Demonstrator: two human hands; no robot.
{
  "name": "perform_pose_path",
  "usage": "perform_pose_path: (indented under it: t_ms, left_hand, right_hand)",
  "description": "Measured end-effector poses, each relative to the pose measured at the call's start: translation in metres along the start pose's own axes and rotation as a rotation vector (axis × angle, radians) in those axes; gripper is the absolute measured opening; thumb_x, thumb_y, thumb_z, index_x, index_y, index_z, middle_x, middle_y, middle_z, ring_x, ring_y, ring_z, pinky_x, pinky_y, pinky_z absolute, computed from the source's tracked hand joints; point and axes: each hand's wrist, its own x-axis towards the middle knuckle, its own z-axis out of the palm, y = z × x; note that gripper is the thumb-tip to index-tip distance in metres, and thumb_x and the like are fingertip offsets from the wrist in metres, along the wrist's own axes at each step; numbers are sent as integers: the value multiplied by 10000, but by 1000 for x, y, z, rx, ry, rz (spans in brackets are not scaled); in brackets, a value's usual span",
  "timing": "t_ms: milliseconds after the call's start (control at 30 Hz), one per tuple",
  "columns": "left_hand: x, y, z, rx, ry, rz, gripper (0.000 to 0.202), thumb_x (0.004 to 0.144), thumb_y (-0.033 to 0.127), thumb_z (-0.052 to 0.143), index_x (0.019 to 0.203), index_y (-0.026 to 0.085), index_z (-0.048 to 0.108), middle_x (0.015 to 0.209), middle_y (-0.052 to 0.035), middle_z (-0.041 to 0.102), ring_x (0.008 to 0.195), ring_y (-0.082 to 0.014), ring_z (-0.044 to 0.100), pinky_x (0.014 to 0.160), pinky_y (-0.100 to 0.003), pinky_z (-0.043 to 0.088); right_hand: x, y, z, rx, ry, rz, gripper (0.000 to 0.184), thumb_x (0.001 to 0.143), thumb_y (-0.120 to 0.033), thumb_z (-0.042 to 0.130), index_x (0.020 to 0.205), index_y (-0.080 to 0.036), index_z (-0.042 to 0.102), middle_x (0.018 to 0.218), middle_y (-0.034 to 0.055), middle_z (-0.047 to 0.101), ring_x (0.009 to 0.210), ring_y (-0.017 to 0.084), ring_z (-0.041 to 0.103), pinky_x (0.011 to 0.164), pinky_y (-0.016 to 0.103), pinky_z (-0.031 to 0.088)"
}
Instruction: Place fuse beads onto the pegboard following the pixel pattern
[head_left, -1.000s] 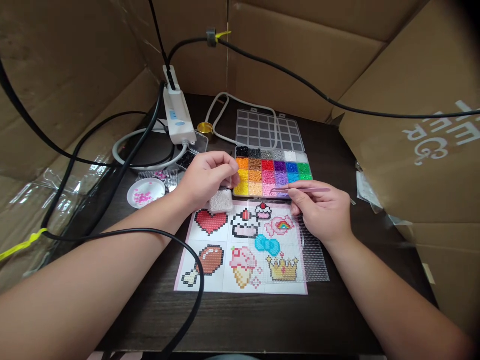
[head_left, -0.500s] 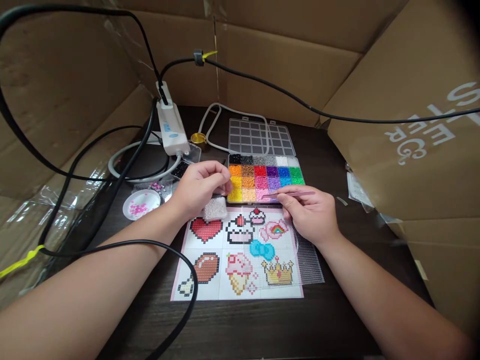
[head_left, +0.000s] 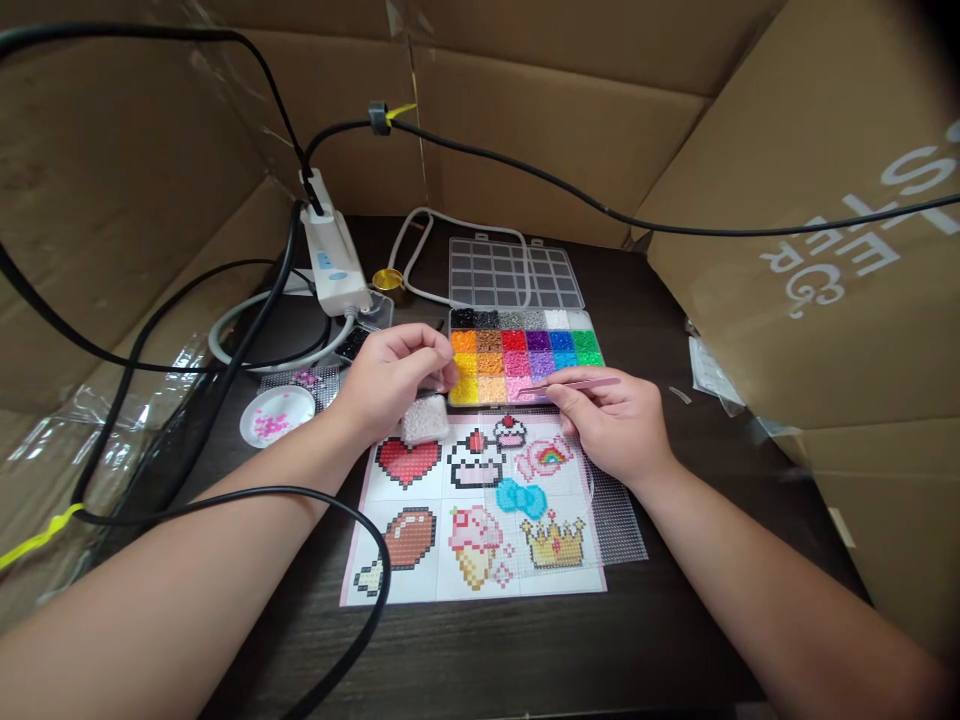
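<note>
Clock: 12 points away from wearer. Far left, white dish [head_left: 298, 401], pink beads [head_left: 270, 426] scattered inside. Left hand [head_left: 397, 375] at 2 o'clock of dish: fingers curled in, thumb near index; can't tell if anything is pinched. Small clear container of white beads [head_left: 425, 421] just at 5 o'clock of that hand; contact unclear. Printed pattern sheet [head_left: 420, 596] flat at 6 o'clock of the bead organizer [head_left: 480, 405], pixel heart [head_left: 409, 461] at its 10. Turquoise bow [head_left: 521, 497] toward its right half. Organizer sorted by color, lid [head_left: 517, 272] folded open toward 12. Light pink compartment [head_left: 510, 383]: front row, third from left. Tweezers [head_left: 581, 385]: tips over that compartment, touching beads or not can't tell; long axis roughly 9 to 3 o'clock, tips at 9. Right hand [head_left: 619, 420]: thumb and fingers pinching tweezers. Light pink compartment lies 9 o'clock from right fingers, roughly 3 o'clock from left fingers; right hand nearer. Clear mesh board [head_left: 628, 536] overlaps sheet's right part, sticking out toward 3.
</note>
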Motion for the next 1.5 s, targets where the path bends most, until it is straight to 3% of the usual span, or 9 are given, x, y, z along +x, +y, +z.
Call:
perform_pose_path:
  t_ms: [1033,1267,1500]
  left_hand:
    - [-1,-2,-1,-22,-19,15,77,719,200,705,681,168,646,609,-3,669,556,-109,629,567,-221,515]
    - [-1,-1,-1,-14,-23,10,92,714,211,711,681,167,638,619,-6,669,566,-111,630,574,-224,514]
    - [-2,-1,0,4,-7,5,86,713,218,704,698,168,636,627,-10,663,567,-115,629,586,-236,517]
  right_hand:
    - [0,-8,-5,93,13,20,155,830,-243,708,784,-115,783,581,25,653,427,79,539,422,206,442]
    - [-4,-3,-18,163,-235,50,152,839,-257,718,804,-124,784,509,9,615,438,97,549,460,224,474]
    - [-4,3,-18,165,-298,98,170,848,-276,718,836,-126,797,523,17,621,449,101,535,461,234,445]
